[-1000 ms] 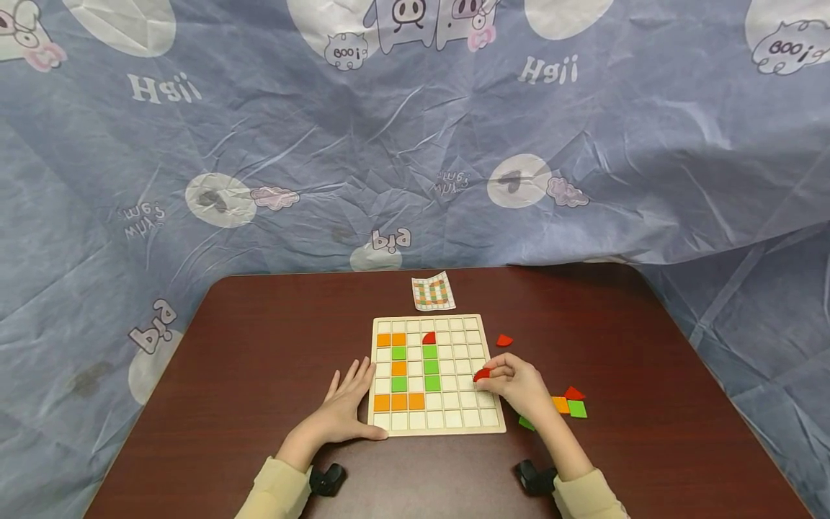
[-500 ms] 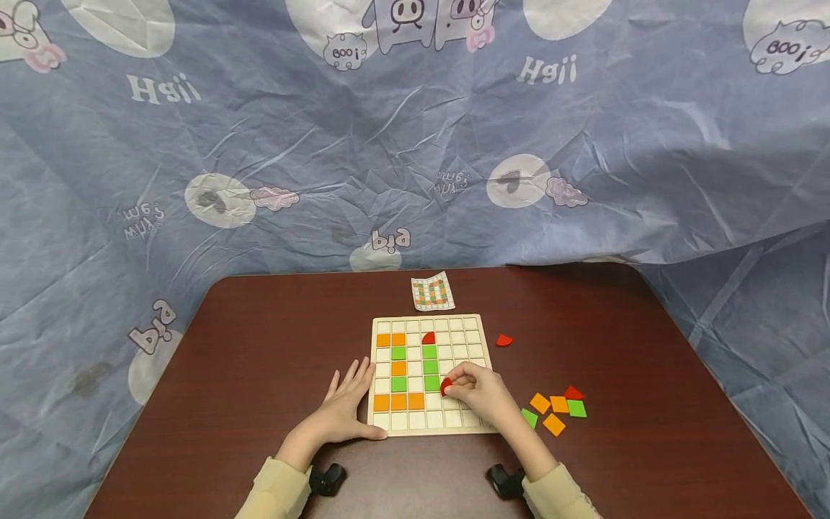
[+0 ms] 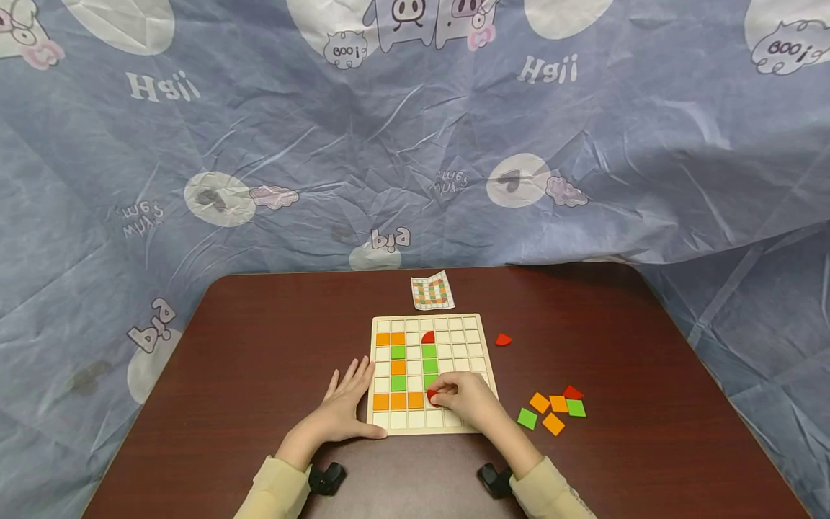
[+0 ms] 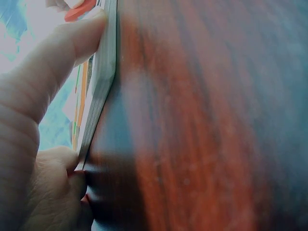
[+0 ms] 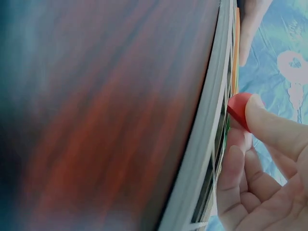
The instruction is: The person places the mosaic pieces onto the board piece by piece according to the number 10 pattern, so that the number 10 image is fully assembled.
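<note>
Your right hand (image 3: 468, 398): shifted left over board (image 3: 457, 336), pinching red piece (image 5: 237, 107) | your left hand (image 3: 346, 409): fingers spread, touching board edge

Pale yellow sleeves (image 3: 275, 489), each with a small black wrist device (image 3: 328, 478)

"What hangs behind the table (image 3: 285, 324)?"

"A wrinkled blue-grey cloth (image 3: 311, 140) — printed with pale circles (image 3: 130, 21), cartoon pigs (image 3: 407, 25), pink clouds (image 3: 274, 197) and white lettering (image 3: 547, 69)."

"And the table itself?"

"Dark reddish-brown, a little glossy — its far corners rounded."
</note>
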`<state>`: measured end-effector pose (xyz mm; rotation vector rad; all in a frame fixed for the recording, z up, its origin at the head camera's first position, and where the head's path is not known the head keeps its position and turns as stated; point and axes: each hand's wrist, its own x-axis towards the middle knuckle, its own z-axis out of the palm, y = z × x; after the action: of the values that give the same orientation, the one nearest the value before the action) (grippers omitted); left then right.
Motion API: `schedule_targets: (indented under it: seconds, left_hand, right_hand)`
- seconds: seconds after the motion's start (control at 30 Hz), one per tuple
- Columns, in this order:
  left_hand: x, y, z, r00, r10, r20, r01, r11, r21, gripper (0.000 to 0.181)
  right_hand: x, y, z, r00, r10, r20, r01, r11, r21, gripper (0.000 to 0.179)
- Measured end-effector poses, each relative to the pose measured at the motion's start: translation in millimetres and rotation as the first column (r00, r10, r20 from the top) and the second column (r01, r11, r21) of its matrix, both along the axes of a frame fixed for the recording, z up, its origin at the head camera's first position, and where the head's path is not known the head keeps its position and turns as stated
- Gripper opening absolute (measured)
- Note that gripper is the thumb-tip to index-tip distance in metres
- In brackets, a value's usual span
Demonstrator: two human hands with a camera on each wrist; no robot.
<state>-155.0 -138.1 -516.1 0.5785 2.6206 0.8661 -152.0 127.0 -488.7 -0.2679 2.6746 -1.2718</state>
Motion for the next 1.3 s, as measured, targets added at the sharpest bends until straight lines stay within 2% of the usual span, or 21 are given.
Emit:
schedule_targets:
  seconds: [0.23,0.7,1.07,1.3]
  left_hand:
    - [0.7,0.4,1.2,1.000,0.001,-0.001,-0.001,1.000,0.013,0.122]
    - [0.8,0.3,3.5,1.000,-0.003,0.000,0.003,1.000,0.004,0.121]
    - [0.3,-0.3,1.0,1.000,-0.004,-0.004,0.004,1.000,0.013,0.122]
    - [0.4,-0.4,2.0,1.000,-0.002,-0.004,0.002,1.000,0.024,0.122]
  right_hand:
    - [-0.1,-3.0,1.9,0.999,0.025,-0.039,-0.023,0.998,0.056,0.006]
    - [-1.1,-6.7,1.4,0.985,0.006,-0.170,0.024,0.984,0.175,0.020]
    - [0.3,-5.5,0.1,0.995,-0.012,-0.101,0.025,0.991,0.128,0.016]
    - [-6.3,2.7,3.0,0.992,-0.070,-0.104,0.081,0.992,0.099,0.012]
